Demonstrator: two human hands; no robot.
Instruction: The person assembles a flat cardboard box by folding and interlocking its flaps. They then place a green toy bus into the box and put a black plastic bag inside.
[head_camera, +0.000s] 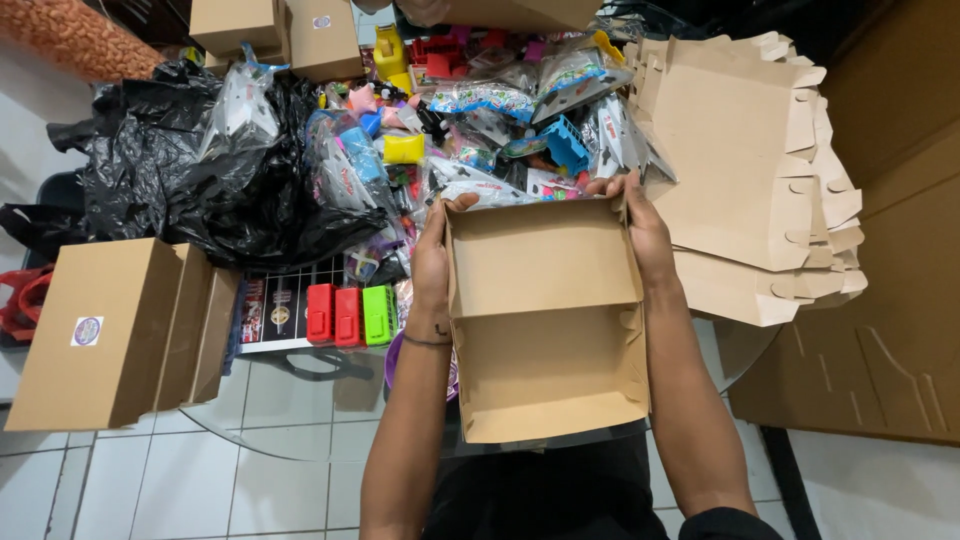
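Looking down from the head view, an open brown cardboard box (547, 330) sits at the centre of the frame, held between both hands above the person's lap. Its lid flap is folded inward across the upper half, and the lower half shows a bare interior.

The left hand (432, 265) grips the box's left wall at about 9 o'clock of the box, thumb hooked over the upper left corner, fingers hidden behind the wall. A dark band circles that wrist. The right hand (645, 232) clasps the upper right corner at about 1 o'clock of the box, fingertips curled over the far rim, palm flat against the right wall. Both hands are closed on the box; the box lies squarely between them, in contact with each.

At 12 o'clock, just beyond the box, lies a heap of packaged toys (480, 110) in mixed colours. At 10 o'clock a black plastic bag (180, 180) spreads beside the heap. At 9 o'clock, well apart from the hands, stands a closed cardboard box (95, 330) bearing a round sticker. Between it and the left forearm sit two red and one green small blocks (350, 315) in a row. At 2 o'clock a stack of flat unfolded cardboard blanks (750, 170) rests just beside the right hand. White floor tiles (250, 480) show at 7 o'clock.
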